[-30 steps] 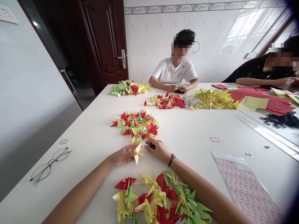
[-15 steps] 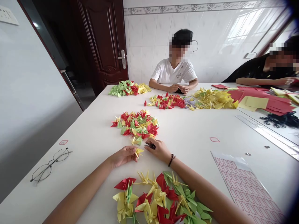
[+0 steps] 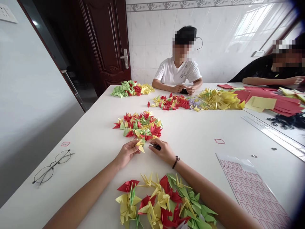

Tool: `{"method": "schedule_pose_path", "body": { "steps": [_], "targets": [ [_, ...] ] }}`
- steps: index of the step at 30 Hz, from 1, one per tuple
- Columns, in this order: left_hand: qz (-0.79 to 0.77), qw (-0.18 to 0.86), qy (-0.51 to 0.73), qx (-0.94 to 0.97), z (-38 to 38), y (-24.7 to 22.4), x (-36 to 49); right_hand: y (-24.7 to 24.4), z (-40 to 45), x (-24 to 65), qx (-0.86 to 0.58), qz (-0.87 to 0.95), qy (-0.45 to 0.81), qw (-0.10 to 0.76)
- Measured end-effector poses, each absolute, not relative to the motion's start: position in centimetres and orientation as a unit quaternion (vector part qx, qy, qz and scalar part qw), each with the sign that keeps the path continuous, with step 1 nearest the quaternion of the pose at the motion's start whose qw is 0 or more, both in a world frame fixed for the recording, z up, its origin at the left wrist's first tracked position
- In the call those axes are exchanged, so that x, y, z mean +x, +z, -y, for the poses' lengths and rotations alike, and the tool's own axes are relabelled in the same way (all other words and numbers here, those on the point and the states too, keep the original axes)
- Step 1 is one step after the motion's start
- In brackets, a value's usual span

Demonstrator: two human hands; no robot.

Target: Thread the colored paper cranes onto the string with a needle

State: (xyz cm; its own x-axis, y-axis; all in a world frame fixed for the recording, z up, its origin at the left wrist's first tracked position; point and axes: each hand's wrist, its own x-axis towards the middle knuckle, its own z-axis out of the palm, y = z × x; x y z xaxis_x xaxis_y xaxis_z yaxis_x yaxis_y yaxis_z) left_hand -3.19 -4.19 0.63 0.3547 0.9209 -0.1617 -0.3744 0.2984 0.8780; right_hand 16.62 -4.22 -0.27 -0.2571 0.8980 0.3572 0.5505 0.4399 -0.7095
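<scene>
My left hand (image 3: 127, 154) pinches a yellow paper crane (image 3: 141, 147) between thumb and fingers at the near edge of the middle pile. Close by on the right, my right hand (image 3: 165, 151) is closed around a small dark pointed tool (image 3: 156, 146); its exact kind is hard to make out. Just beyond both hands lies a pile of red, yellow and green paper cranes (image 3: 137, 124). A second heap of folded cranes (image 3: 164, 203), larger in view, spreads between my forearms at the table's near side.
Eyeglasses (image 3: 51, 167) lie at left. On the right are a sheet of red-bordered labels (image 3: 252, 190), a clear ruler (image 3: 271, 136), black cords (image 3: 286, 121) and red paper (image 3: 286, 103). A person (image 3: 177, 73) sits opposite, another (image 3: 267, 68) at far right. More cranes (image 3: 219, 99) lie along the back.
My left hand has moved slightly away from me, bringing the yellow crane up to the middle pile's edge; the crane is turned differently. My right hand keeps its hold, nearly still.
</scene>
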Motion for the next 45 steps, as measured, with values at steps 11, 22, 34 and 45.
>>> {"method": "schedule_pose_path", "body": {
  "steps": [11,22,34,45],
  "targets": [
    [-0.366,0.715,0.440,0.401,4.0,0.3,-3.3,0.3,5.0,16.7,-0.405,0.801,0.205,0.391],
    [-0.409,0.656,0.409,0.485,4.4,0.8,-3.0,0.2,4.9,16.7,-0.391,0.809,0.210,0.386],
    [-0.419,0.483,0.431,0.637,5.1,0.0,-2.3,0.1,4.9,16.6,-0.403,0.817,0.207,0.358],
    [-0.421,0.371,0.445,0.698,5.4,0.0,-2.3,0.3,5.0,16.5,-0.383,0.826,0.176,0.374]
  ]
}}
